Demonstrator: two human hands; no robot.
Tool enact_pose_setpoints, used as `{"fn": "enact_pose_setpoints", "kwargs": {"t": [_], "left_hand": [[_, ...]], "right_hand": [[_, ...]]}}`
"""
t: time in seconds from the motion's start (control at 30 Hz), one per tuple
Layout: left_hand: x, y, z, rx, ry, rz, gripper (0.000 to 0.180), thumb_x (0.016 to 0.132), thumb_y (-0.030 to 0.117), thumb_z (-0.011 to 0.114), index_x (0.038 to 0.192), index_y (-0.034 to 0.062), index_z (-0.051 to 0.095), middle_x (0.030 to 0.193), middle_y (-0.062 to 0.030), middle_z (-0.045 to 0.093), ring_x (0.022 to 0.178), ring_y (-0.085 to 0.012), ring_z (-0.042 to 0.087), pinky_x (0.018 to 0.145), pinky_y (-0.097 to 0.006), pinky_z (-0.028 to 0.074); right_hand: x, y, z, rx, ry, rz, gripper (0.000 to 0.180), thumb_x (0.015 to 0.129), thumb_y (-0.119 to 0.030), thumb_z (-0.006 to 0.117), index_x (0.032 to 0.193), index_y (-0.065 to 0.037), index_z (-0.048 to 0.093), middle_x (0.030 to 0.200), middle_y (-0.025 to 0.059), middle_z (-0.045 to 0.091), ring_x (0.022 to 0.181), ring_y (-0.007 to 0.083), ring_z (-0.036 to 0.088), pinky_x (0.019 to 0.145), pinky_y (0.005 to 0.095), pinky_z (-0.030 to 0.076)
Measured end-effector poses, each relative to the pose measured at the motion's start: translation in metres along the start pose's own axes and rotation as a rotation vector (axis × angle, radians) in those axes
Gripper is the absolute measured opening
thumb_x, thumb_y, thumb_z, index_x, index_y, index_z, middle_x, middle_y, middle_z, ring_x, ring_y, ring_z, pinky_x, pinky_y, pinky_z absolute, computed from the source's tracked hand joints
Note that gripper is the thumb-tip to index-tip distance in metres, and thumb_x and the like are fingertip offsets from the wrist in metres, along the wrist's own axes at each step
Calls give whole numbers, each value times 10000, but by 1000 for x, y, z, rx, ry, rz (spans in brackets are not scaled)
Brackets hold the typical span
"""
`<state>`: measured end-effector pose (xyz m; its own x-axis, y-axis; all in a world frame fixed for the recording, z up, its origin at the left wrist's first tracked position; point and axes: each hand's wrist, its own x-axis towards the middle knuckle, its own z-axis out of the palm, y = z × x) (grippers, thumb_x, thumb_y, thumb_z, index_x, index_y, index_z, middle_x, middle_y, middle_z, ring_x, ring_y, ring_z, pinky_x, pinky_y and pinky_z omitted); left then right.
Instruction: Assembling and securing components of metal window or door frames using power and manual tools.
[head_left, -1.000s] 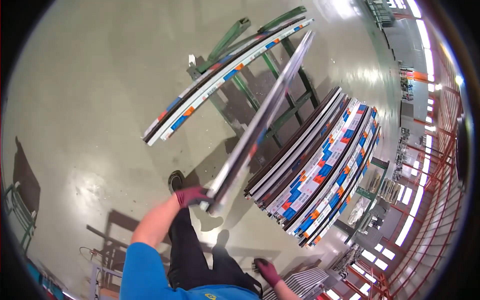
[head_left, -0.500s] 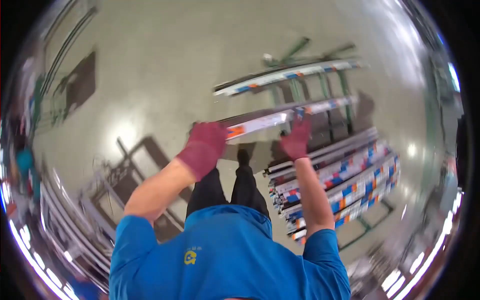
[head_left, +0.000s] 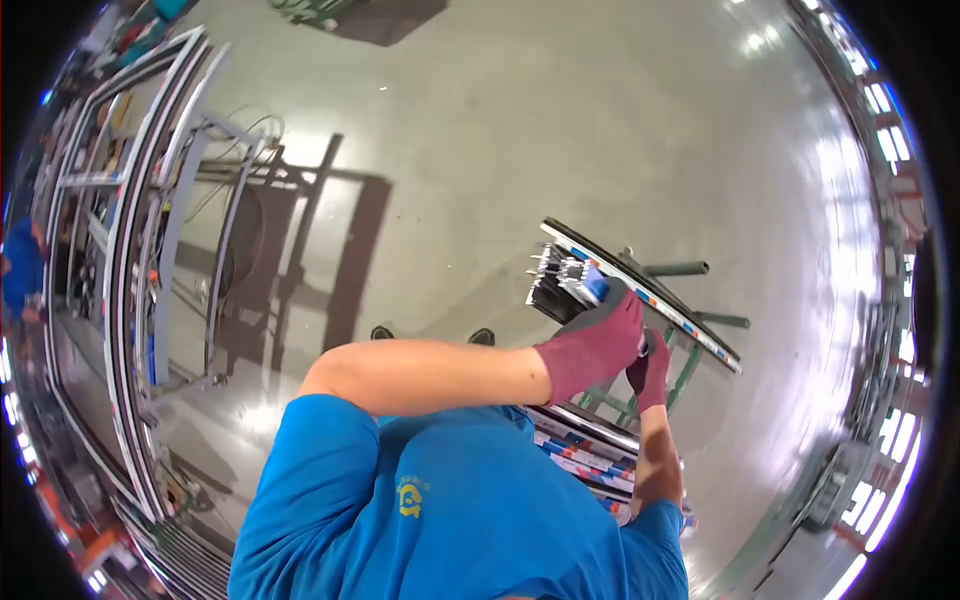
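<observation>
The person is carrying a long metal bar (head_left: pixel 640 290), held at chest height right of centre. The left hand (head_left: pixel 592 352) grips its near end; the right hand (head_left: pixel 650 372) clasps beneath. Next it needs steady lowering onto the green rack (head_left: pixel 690 340), likely.

One view only — a fisheye camera worn on the head, looking steeply down over the person's blue shirt (head_left: pixel 440 500) at the glossy floor (head_left: pixel 560 140). The torso and forearms sit very near the lens — racks (head_left: pixel 130 250) bend along the left rim, windows along the right.
</observation>
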<state>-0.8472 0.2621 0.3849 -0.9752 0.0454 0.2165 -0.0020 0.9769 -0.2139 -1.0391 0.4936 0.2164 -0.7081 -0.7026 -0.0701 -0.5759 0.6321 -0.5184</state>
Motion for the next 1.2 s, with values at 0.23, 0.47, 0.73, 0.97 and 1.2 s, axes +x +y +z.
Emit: {"fn": "enact_pose_setpoints", "kwargs": {"t": [0.23, 0.47, 0.73, 0.97, 1.2], "left_hand": [[-116, -57, 0, -63, 31, 31, 158, 800, 194, 700, 893, 81, 760, 849, -78, 674, 850, -277, 648, 820, -424, 479], [-295, -129, -20, -19, 152, -109, 126, 783, 200, 728, 878, 117, 731, 844, -45, 674, 857, -246, 660, 803, -392, 488], [-589, -246, -201, -39, 81, -473, 259, 758, 297, 777, 947, 145, 685, 879, -36, 628, 865, -249, 648, 807, -406, 500], [-866, -199, -351, 23, 92, -1104, 578, 539, 331, 947, 1025, 144, 699, 921, -64, 670, 866, -334, 664, 753, -434, 502], [-964, -7, -298, -56, 339, -1845, 803, 538, 242, 983, 1267, 66, 696, 1103, -143, 717, 1002, -340, 719, 864, -421, 592]], "right_hand": [[-40, -85, 60, -140, -84, -109, 589, 765, -264, 850, 1248, 12, 658, 1262, 265, 667, 1133, 435, 663, 979, 459, 532], [-81, -244, 131, -151, -104, -412, 617, 738, -199, 815, 1279, 14, 607, 1282, 302, 637, 1135, 523, 625, 973, 543, 527], [-137, -567, 170, -24, -379, -989, 447, 613, -184, 841, 1023, -89, 690, 904, 135, 621, 774, 374, 665, 632, 458, 554], [-227, -840, 231, 53, -892, -1682, 445, 716, -208, 849, 1085, -47, 663, 946, 195, 639, 828, 444, 651, 713, 503, 552], [-338, -982, 307, -417, -1206, -2238, 469, 759, -283, 807, 1131, -58, 631, 1016, 215, 645, 890, 428, 684, 739, 524, 561]]}}
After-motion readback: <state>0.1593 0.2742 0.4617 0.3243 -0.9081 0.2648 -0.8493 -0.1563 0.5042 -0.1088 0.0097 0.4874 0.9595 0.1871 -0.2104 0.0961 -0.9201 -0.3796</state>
